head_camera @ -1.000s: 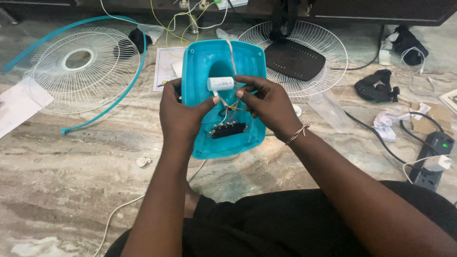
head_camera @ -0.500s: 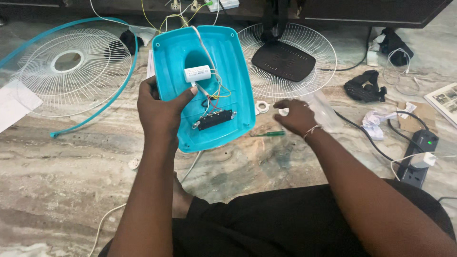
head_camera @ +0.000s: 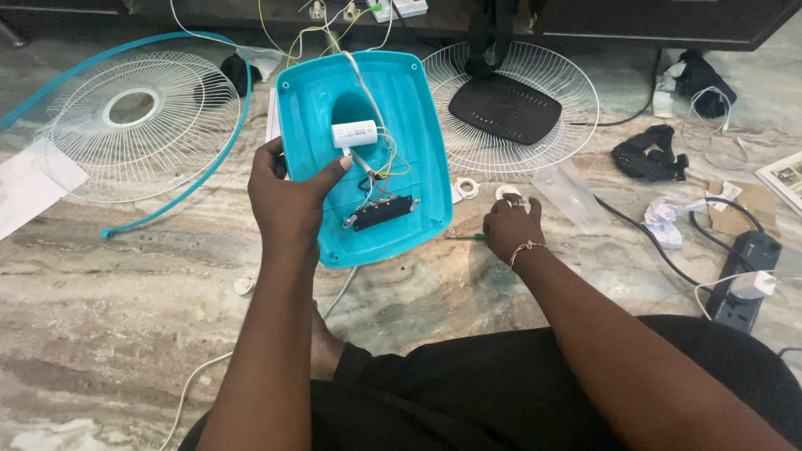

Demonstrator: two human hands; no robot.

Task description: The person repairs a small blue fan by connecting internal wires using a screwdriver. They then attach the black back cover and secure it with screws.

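Left hand (head_camera: 288,196) has the turquoise fan housing (head_camera: 361,154) by its left edge, fingers wrapped behind the rim and the thumb pressed onto the inner face, tipping the hollow side up toward the camera. Inside that housing sits a small white cylinder (head_camera: 354,134), with thin coloured wires (head_camera: 386,163) trailing down from it to a black switch block (head_camera: 383,213) near the housing's lower end. Over to the right of the housing, the right hand (head_camera: 511,225) is down on the stone floor (head_camera: 125,292), knuckles up, fingers curled in over a green-handled tool (head_camera: 465,237) whose tip pokes out toward the housing; whether the fingers are actually closed on it, I cannot tell. Just above that hand lies a small white ring (head_camera: 466,187). Left of the housing, a white wire fan guard (head_camera: 138,125) with a turquoise hoop lies flat; right of it, a second guard (head_camera: 522,104) carries a black box (head_camera: 505,107).
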